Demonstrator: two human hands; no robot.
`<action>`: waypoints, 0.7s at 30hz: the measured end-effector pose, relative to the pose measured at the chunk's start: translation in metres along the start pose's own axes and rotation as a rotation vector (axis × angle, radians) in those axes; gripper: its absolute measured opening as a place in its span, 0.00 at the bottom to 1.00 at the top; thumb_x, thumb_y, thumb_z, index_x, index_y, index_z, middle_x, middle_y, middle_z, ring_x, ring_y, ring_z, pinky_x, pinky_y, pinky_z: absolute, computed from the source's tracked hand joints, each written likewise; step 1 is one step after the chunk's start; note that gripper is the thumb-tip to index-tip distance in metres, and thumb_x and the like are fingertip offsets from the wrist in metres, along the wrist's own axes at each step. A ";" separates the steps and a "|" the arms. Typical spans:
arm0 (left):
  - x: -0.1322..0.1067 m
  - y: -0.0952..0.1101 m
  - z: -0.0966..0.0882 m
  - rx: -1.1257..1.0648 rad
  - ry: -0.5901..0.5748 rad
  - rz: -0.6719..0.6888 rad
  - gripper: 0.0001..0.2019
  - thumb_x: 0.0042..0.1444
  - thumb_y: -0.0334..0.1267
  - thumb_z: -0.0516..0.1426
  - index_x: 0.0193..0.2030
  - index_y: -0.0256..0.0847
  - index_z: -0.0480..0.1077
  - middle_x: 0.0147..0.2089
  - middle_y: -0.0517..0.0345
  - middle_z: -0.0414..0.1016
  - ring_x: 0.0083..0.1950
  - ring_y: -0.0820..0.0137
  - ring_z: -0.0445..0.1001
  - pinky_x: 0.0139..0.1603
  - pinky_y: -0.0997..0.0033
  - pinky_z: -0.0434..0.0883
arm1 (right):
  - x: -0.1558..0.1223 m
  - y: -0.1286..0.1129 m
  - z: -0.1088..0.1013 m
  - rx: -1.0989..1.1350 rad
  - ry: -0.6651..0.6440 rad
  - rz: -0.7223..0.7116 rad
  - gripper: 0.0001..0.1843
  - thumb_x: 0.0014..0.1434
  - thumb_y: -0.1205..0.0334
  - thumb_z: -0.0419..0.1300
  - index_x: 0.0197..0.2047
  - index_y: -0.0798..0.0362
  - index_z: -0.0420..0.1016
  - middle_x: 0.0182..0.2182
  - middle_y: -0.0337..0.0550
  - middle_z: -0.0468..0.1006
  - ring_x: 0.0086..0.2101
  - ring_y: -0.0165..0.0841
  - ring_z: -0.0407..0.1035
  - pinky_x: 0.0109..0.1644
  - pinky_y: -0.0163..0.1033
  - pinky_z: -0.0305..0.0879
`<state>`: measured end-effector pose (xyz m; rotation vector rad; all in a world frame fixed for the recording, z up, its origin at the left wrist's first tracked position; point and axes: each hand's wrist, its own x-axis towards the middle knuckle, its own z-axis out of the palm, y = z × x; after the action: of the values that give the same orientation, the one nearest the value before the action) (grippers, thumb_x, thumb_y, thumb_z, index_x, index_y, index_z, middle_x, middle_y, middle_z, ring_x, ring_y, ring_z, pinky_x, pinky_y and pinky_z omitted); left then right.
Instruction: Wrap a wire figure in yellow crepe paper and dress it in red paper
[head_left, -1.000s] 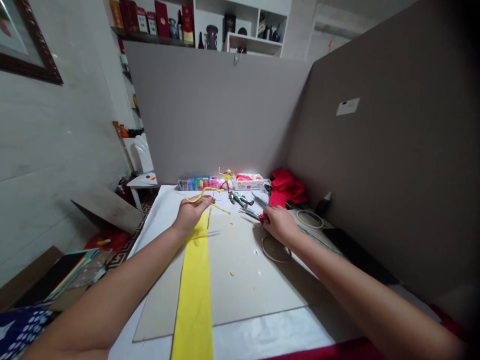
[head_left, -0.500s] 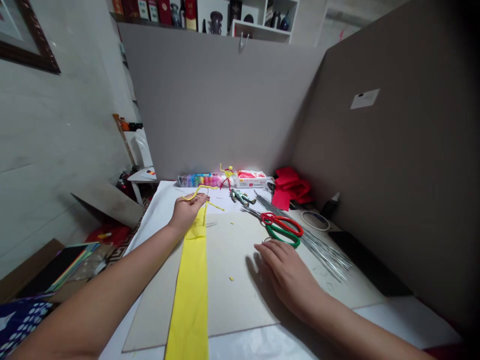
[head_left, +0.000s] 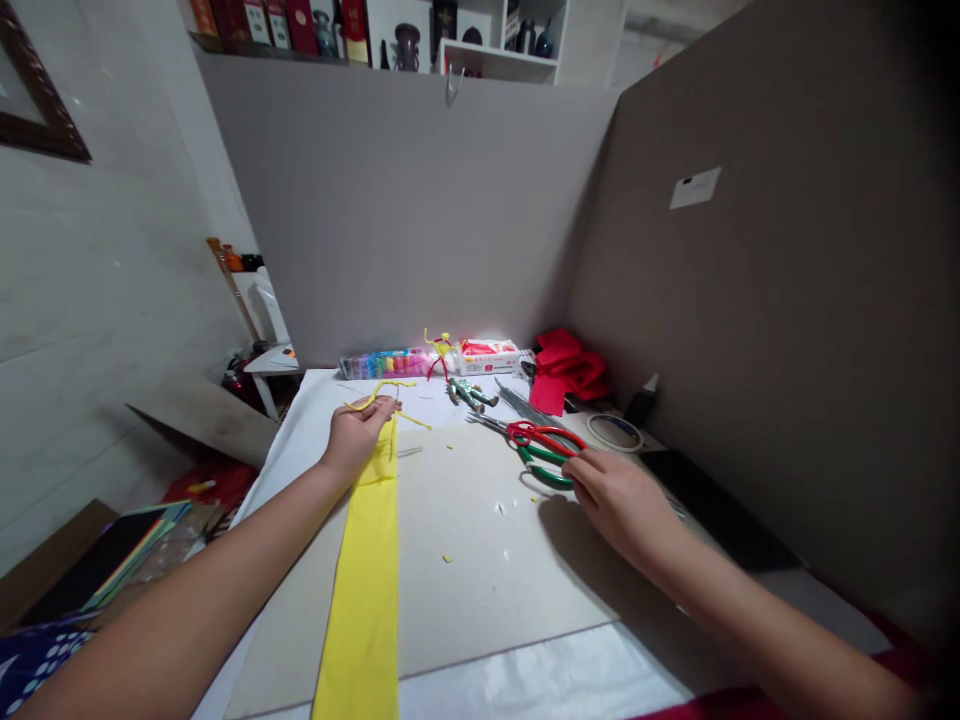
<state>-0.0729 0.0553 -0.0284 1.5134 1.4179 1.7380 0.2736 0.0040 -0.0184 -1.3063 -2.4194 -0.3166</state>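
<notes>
Yellow pipe-cleaner figure (head_left: 379, 392) at left hand (head_left: 356, 435), grip too hidden to tell; right hand (head_left: 619, 505), fingers slightly apart, just beside red-and-green scissors (head_left: 544, 452), not clamped.

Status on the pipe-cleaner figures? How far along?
Looks done: a yellow-and-red pipe-cleaner figure stands by the white box. In hand: the left hand holds a second, bare yellow pipe-cleaner shape; the right hand is at the scissors. Apparently left: the yellow strip lies flat, not on the shape.
</notes>
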 end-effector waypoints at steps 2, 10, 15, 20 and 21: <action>0.000 0.000 0.001 0.003 0.005 -0.002 0.12 0.46 0.45 0.61 0.28 0.38 0.77 0.36 0.52 0.80 0.44 0.60 0.76 0.47 0.64 0.69 | -0.008 -0.001 0.005 -0.006 -0.019 0.022 0.14 0.57 0.72 0.47 0.31 0.54 0.73 0.34 0.51 0.73 0.33 0.39 0.67 0.35 0.41 0.63; -0.001 0.004 0.002 0.017 0.021 0.008 0.11 0.47 0.44 0.60 0.25 0.38 0.75 0.35 0.51 0.80 0.43 0.60 0.75 0.49 0.63 0.68 | -0.033 -0.038 0.016 0.200 -0.171 0.065 0.23 0.64 0.56 0.48 0.58 0.60 0.64 0.62 0.61 0.54 0.56 0.46 0.60 0.56 0.48 0.62; -0.002 0.004 0.003 0.014 0.018 0.013 0.11 0.47 0.45 0.60 0.25 0.38 0.75 0.36 0.50 0.80 0.43 0.60 0.76 0.48 0.64 0.69 | -0.021 -0.044 0.018 0.291 -0.393 -0.066 0.42 0.61 0.42 0.47 0.68 0.61 0.43 0.66 0.60 0.42 0.65 0.48 0.37 0.65 0.58 0.42; -0.002 0.002 0.003 0.007 0.014 0.024 0.11 0.47 0.45 0.60 0.25 0.39 0.75 0.35 0.51 0.80 0.43 0.60 0.75 0.48 0.65 0.69 | 0.018 -0.049 0.037 0.332 -0.417 -0.083 0.44 0.61 0.41 0.46 0.68 0.66 0.41 0.66 0.63 0.39 0.65 0.47 0.35 0.66 0.55 0.40; -0.002 0.002 0.003 0.005 0.014 0.024 0.11 0.47 0.45 0.60 0.25 0.39 0.75 0.35 0.51 0.80 0.43 0.60 0.76 0.48 0.65 0.69 | 0.029 -0.052 0.043 0.335 -0.412 -0.089 0.45 0.61 0.40 0.45 0.68 0.66 0.40 0.66 0.63 0.39 0.65 0.48 0.35 0.66 0.56 0.40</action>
<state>-0.0686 0.0541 -0.0283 1.5302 1.4172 1.7634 0.2064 0.0130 -0.0464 -1.2032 -2.7124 0.3605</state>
